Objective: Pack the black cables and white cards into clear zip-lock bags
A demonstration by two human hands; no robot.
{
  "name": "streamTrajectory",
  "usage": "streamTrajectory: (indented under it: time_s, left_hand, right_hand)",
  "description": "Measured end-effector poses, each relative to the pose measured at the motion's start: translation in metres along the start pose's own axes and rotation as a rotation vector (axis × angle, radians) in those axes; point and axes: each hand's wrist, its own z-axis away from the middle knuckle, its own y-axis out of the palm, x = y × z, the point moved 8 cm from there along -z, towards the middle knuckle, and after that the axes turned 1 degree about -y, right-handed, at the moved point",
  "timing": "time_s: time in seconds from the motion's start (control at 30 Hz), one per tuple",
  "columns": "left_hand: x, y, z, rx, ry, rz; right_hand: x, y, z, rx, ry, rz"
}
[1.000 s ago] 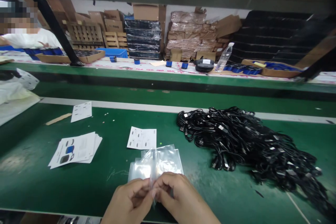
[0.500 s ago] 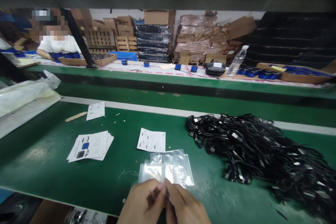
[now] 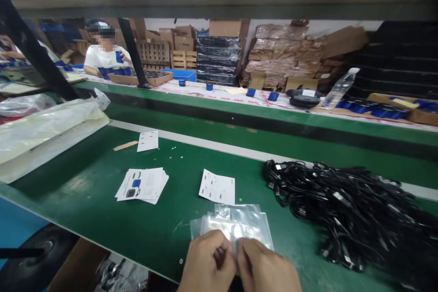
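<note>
My left hand and my right hand are side by side at the near edge of the bench, fingers pinched. Between them they grip a clear plastic bag, though their fingers hide most of it. Just beyond lies a small pile of clear plastic bags, shiny and partly overlapped. A printed white sheet is flat behind the pile. Farther left is a stack of printed leaflets with blue and black product pictures. To the right spreads a large heap of black cables.
Another sheet and a brown strip lie at the back left, near a plastic-covered bundle. The raised shelf behind holds blue cylindrical items, a black case and a bottle. A co-worker sits beyond it.
My view has turned left, so the bench things appear farther right. My hands remain pinched, their fingertips slightly farther apart. The co-worker now shows a blue item held up.
</note>
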Motion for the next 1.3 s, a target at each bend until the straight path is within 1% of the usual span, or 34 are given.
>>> streamTrajectory:
  time_s: [0.07, 0.13, 0.2, 0.23, 0.27, 0.33, 0.37, 0.43, 0.47, 0.53, 0.57, 0.63, 0.73, 0.77, 0.83, 0.87, 0.9, 0.97, 1.03, 1.07, 1.13, 1.2, 1.23, 1.3]
  left_hand:
    - [0.002, -0.001, 0.001, -0.010, -0.018, 0.033]
    - [0.005, -0.001, 0.002, -0.021, -0.049, 0.074]
    - [0.009, -0.001, 0.002, -0.029, -0.077, 0.108]
    - [0.010, 0.000, 0.002, -0.031, -0.084, 0.117]
    - [0.011, 0.000, 0.002, -0.033, -0.087, 0.120]
    - [0.013, 0.001, 0.001, -0.033, -0.092, 0.120]
    - [0.013, 0.002, 0.000, -0.033, -0.097, 0.117]
    - [0.013, 0.001, 0.000, -0.031, -0.110, 0.112]
    - [0.013, 0.001, 0.000, -0.030, -0.118, 0.111]
    - [0.012, -0.001, 0.000, -0.025, -0.133, 0.114]
    - [0.012, -0.001, 0.000, -0.022, -0.142, 0.120]
    - [0.012, -0.001, 0.000, -0.013, -0.158, 0.143]
    - [0.017, 0.002, 0.001, 0.007, -0.193, 0.218]
    - [0.019, 0.003, 0.001, 0.013, -0.210, 0.254]
    - [0.022, 0.004, 0.001, 0.023, -0.245, 0.334]
    - [0.023, 0.003, 0.001, 0.026, -0.261, 0.375]
    - [0.024, 0.002, 0.000, 0.028, -0.270, 0.416]
    - [0.023, -0.002, -0.001, 0.027, -0.271, 0.495]
    - [0.021, -0.007, -0.002, 0.021, -0.277, 0.552]
    - [0.021, -0.008, -0.001, 0.016, -0.296, 0.575]
    - [0.022, -0.009, 0.001, 0.005, -0.360, 0.610]
    - [0.022, -0.009, 0.006, -0.025, -0.415, 0.624]
    - [0.022, -0.010, 0.008, -0.062, -0.426, 0.605]
    - [0.020, -0.019, 0.011, -0.189, -0.380, 0.446]
  right_hand:
    - [-0.010, -0.004, -0.006, 0.058, 0.051, -0.061]
    - [-0.019, -0.015, -0.015, 0.077, 0.086, -0.189]
    - [-0.020, -0.033, -0.029, 0.021, 0.094, -0.278]
    - [-0.016, -0.041, -0.038, -0.017, 0.094, -0.277]
    - [-0.010, -0.046, -0.047, -0.019, 0.090, -0.249]
    - [0.010, -0.039, -0.068, 0.080, 0.085, -0.181]
    - [0.023, -0.031, -0.078, 0.142, 0.062, -0.154]
    - [0.042, -0.013, -0.095, 0.246, 0.071, -0.068]
    - [0.049, -0.007, -0.103, 0.246, 0.071, -0.057]
    - [0.054, 0.002, -0.115, 0.236, 0.068, -0.050]
    - [0.053, 0.003, -0.120, 0.224, 0.060, -0.062]
    - [0.043, 0.001, -0.124, 0.213, 0.042, -0.097]
    - [0.018, -0.019, -0.114, 0.147, 0.010, -0.167]
    - [0.009, -0.028, -0.105, 0.103, -0.001, -0.200]
    - [-0.007, -0.042, -0.078, 0.026, -0.005, -0.274]
    - [-0.013, -0.049, -0.060, -0.042, -0.010, -0.443]
    - [-0.015, -0.048, -0.042, -0.044, -0.023, -0.590]
    - [-0.010, -0.039, -0.008, -0.004, -0.097, -0.795]
    - [-0.006, -0.024, 0.017, 0.034, -0.076, -0.842]
    - [-0.006, -0.016, 0.025, 0.042, -0.040, -0.863]
    - [-0.008, -0.004, 0.032, 0.030, 0.063, -0.898]
    - [-0.012, 0.002, 0.030, -0.006, 0.153, -0.909]
    - [-0.013, 0.002, 0.028, -0.027, 0.179, -0.897]
    - [-0.013, 0.000, 0.022, -0.055, 0.197, -0.877]
